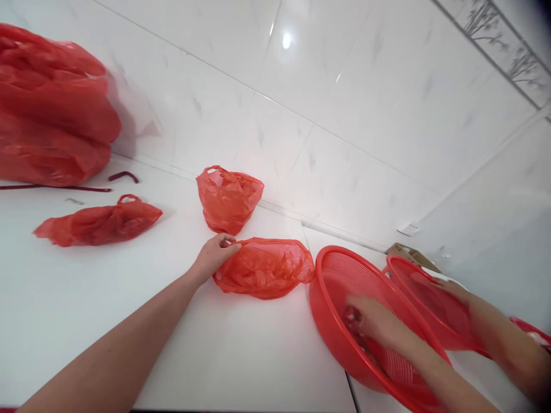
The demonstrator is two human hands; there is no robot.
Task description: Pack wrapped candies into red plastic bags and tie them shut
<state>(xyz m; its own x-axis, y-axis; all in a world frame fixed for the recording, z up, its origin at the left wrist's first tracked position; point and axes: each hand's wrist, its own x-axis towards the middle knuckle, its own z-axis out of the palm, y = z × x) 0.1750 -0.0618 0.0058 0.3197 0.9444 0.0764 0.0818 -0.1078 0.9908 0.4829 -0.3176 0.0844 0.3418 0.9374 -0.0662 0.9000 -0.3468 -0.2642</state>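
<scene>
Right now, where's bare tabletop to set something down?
Free: the white tabletop left of the left hand, below the flat red plastic bag. Also the strip below the crumpled red bag that the hand grips. Crowded: right side, where the right hand reaches into the round red mesh basket.

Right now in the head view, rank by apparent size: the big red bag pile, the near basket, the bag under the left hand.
1. big red bag pile
2. near basket, though its nearness makes this unsure
3. bag held by the left hand
</scene>
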